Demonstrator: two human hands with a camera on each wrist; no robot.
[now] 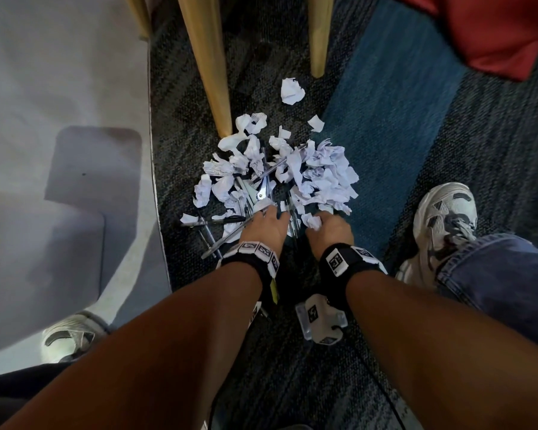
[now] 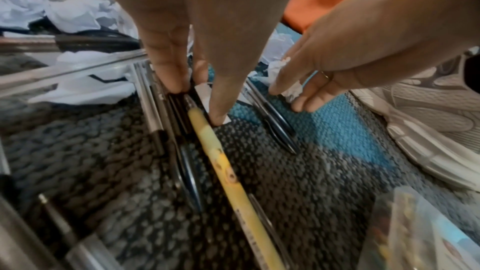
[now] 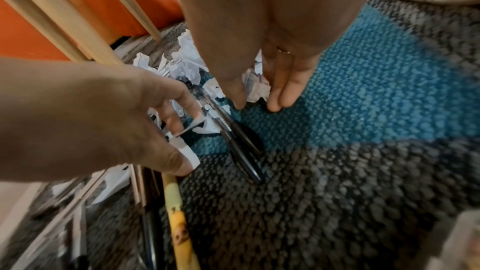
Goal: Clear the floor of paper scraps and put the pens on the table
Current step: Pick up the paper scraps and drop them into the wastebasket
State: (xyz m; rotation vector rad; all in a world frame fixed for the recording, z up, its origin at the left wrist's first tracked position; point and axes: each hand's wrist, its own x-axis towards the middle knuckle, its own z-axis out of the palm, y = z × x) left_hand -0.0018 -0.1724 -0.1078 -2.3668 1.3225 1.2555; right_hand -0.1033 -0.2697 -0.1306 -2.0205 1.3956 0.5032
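A heap of crumpled white paper scraps [image 1: 292,172] lies on the dark carpet, with several pens [image 1: 221,221] mixed in and fanned out at its near left side. My left hand [image 1: 269,220] [image 2: 197,102] reaches down at the heap's near edge and pinches a small flat paper scrap [image 3: 191,156] between thumb and finger, right beside a yellow pen [image 2: 215,151] and dark pens. My right hand [image 1: 319,220] [image 3: 257,104] is close alongside, thumb and fingers closed round a crumpled paper ball [image 3: 257,89]. A dark blue pen [image 3: 241,147] lies between the two hands.
Two wooden legs [image 1: 205,66] [image 1: 319,32] stand just beyond the heap. A pale curved surface [image 1: 59,150] fills the left. My shoes [image 1: 444,225] [image 1: 69,333] flank the spot. One paper ball [image 1: 291,90] and a small scrap [image 1: 316,123] lie apart farther out. Red upholstery [image 1: 494,29] is at far right.
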